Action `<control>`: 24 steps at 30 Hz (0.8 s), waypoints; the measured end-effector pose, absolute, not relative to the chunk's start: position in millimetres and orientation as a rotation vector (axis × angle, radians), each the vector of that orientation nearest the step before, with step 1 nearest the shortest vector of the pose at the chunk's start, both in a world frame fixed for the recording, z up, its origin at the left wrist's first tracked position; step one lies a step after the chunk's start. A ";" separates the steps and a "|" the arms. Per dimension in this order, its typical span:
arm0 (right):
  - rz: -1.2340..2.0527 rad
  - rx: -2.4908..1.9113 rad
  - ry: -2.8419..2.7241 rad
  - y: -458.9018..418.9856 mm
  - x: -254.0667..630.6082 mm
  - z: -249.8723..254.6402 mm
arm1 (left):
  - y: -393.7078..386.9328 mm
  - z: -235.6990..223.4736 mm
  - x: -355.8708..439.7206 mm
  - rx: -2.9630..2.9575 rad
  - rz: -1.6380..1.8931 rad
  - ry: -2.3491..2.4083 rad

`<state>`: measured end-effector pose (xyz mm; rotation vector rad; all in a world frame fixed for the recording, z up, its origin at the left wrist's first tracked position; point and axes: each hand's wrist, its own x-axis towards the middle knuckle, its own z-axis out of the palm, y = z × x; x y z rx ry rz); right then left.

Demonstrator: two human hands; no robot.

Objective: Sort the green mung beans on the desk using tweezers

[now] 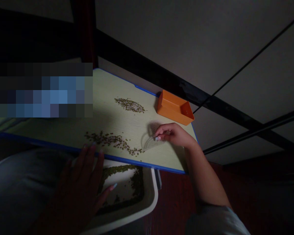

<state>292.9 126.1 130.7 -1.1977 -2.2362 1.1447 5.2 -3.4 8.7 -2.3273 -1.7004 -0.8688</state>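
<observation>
My right hand point(170, 134) grips a clear plastic cup point(149, 143), tilted with its mouth facing left, low over the pale board-like tabletop point(166, 160). Just left of the cup's rim lies a scattered strip of small greenish-brown grains point(112, 139). A second patch of grains point(130, 105) is farther back. My left hand point(84, 182) is open, fingers stretched out at the table's blue front edge near the strip, holding nothing. Below it and the edge is a white tub point(153, 195), with more greenish grains point(137, 184) along its inner sides.
An orange rectangular box point(175, 109) stands at the tabletop's back right corner. Pale cabinet panels point(198, 42) with dark strips rise behind. Reddish-brown floor point(173, 202) shows at lower right. A pixelated block covers the left side, and the light is dim.
</observation>
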 end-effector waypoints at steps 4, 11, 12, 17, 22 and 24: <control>1.195 -1.186 -2.225 126.1 292.3 129.9 | -3.5 10.4 5.0 -2.329 -0.872 -1.681; 1.136 -1.185 -2.250 124.7 290.6 128.3 | -3.4 8.3 5.3 -2.334 -0.847 -1.720; 1.133 -1.183 -2.252 124.5 290.2 128.1 | -3.5 7.9 5.3 -2.335 -0.839 -1.724; 1.106 -1.208 -2.242 123.7 287.6 128.4 | -3.2 7.9 5.4 -2.322 -0.842 -1.704; 1.094 -1.211 -2.238 122.9 285.9 128.3 | -3.1 9.9 4.9 -2.329 -0.854 -1.703; 1.103 -1.199 -2.234 122.6 285.0 127.8 | -3.3 10.3 4.7 -2.327 -0.857 -1.704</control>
